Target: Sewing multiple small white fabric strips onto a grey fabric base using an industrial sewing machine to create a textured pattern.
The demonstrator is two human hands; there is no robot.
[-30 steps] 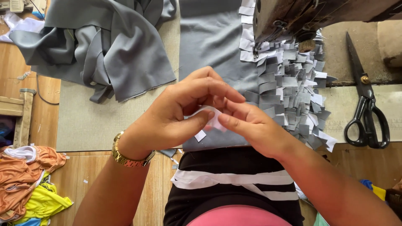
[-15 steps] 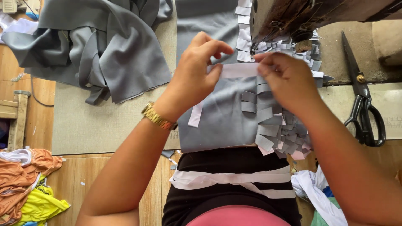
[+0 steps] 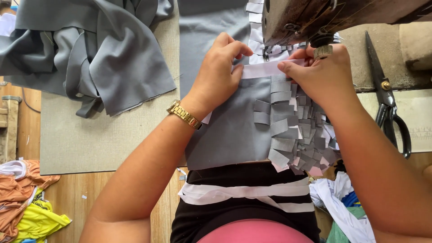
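Both hands, left hand [image 3: 218, 74] and right hand [image 3: 321, 74], pinch a white strip [image 3: 265, 69] under the sewing machine [image 3: 315, 20]; fingertips near the needle risk a prick.

Both forearms reach forward from the bottom of the view and converge toward the upper middle. The left arm rises from the lower left, bare, its wrist bent slightly inward. The left hand [image 3: 219, 72] lies palm down, knuckles up, its fingers [image 3: 237, 47] curled forward and pressed down at the tips, thumb tucked under toward the right. The right arm comes in from the lower right at a steeper slant. The right hand [image 3: 325, 76] is also palm down, its fingers [image 3: 288, 67] pointing left and pinched together, the forefinger tip close to the left hand's fingertips. The hands nearly meet but do not overlap.
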